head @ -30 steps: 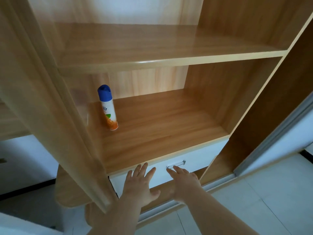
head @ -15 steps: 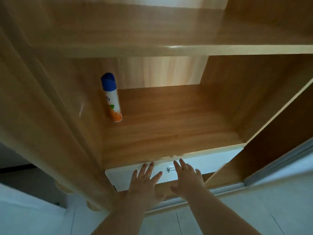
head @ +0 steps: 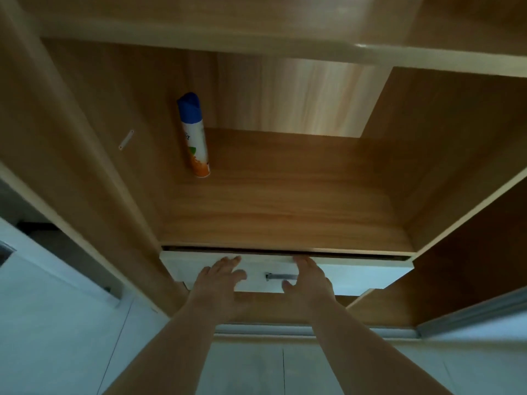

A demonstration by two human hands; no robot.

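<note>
A white drawer (head: pixel 362 273) with a metal handle (head: pixel 281 276) sits under the lower wooden shelf (head: pixel 285 212) of a wardrobe. A thin dark gap shows along the drawer's top edge. My left hand (head: pixel 221 277) lies flat on the drawer front, left of the handle, fingers straight. My right hand (head: pixel 309 277) lies flat on the front at the handle's right end, fingers reaching the top edge. A spray can (head: pixel 195 135) with a blue cap and an orange base stands at the shelf's back left.
The wardrobe's left side panel (head: pixel 94 155) and right side panel (head: pixel 462 155) close in the shelf. Another shelf (head: pixel 256 49) runs above. A sliding-door rail (head: pixel 313 330) lies at floor level over pale tiles (head: pixel 285 369).
The view has come closer and lower toward the drawer. Both hands have spread apart on the drawer front, the right one now at the handle's right end.
</note>
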